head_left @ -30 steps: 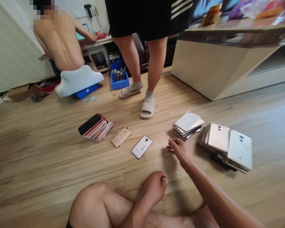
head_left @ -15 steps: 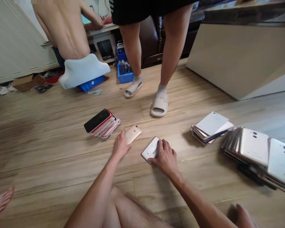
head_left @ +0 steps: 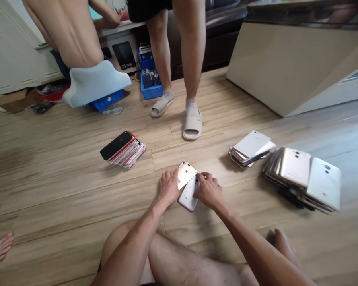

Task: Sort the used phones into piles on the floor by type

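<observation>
Your left hand [head_left: 169, 186] covers the lower left end of the flat gold phone with a dark camera spot [head_left: 186, 174], so you can't see that end or how the fingers sit beneath it. The gold phone overlaps the slim silver-grey phone with rounded corners [head_left: 188, 198], hiding part of its back, and your right hand [head_left: 209, 190] masks its right edge. Each grip is closed: the left grasps the gold phone, the right the silver-grey one, thumb on its back. Both are in front of your crossed legs [head_left: 179, 254], over the pale wood-grain floor [head_left: 77, 198]; whether they touch it is hard to tell. The upper body of the person in black shorts [head_left: 149, 10] is cut off by the top edge. Half a second ago the gold phone lay near the fanned stack of red, pink and black phones [head_left: 123, 149], apart from the silver-grey one; now you have them together, and that stack sits alone on its side.
</observation>
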The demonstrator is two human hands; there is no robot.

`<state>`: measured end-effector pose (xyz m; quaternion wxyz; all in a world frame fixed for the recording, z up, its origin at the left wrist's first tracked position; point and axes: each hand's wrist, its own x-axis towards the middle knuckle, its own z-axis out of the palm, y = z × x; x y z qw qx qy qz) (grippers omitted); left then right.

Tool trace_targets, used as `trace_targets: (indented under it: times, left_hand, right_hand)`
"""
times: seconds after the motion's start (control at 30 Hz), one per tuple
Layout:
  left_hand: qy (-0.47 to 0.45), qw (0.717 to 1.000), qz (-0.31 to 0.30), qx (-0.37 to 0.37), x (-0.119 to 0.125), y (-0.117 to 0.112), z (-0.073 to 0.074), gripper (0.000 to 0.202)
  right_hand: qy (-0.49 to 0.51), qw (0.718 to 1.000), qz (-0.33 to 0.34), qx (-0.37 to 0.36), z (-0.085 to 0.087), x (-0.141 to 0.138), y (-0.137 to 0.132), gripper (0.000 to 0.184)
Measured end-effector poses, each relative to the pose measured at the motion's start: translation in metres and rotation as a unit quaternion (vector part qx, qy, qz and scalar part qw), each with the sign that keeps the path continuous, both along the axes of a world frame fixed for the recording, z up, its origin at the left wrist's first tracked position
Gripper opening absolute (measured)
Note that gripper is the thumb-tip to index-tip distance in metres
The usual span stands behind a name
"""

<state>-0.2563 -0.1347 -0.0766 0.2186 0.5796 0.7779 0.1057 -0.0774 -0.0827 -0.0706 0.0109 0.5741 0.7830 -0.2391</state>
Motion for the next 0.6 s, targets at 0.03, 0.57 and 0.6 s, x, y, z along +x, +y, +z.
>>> trace_targets:
  times: [0.03, 0.57, 0.6]
  left_hand:
    - [-0.018, 1.000, -0.003, -0.004, 0.007, -0.004, 0.000, 0.082]
    - [-0.193, 0.974, 0.115, 0.006, 0.041, 0.001, -0.018, 0.022]
    - [-0.189, 0.975, 0.119, 0.010, 0.043, 0.000, -0.017, 0.022]
  right_hand:
    - [0.007, 1.000, -0.009, -0.002, -0.002, 0.008, -0.004, 0.073]
    - [-0.011, 0.985, -0.173, -0.015, -0.007, 0.048, -0.049, 0.080]
    - [-0.012, 0.984, -0.176, -0.016, -0.008, 0.048, -0.048, 0.078]
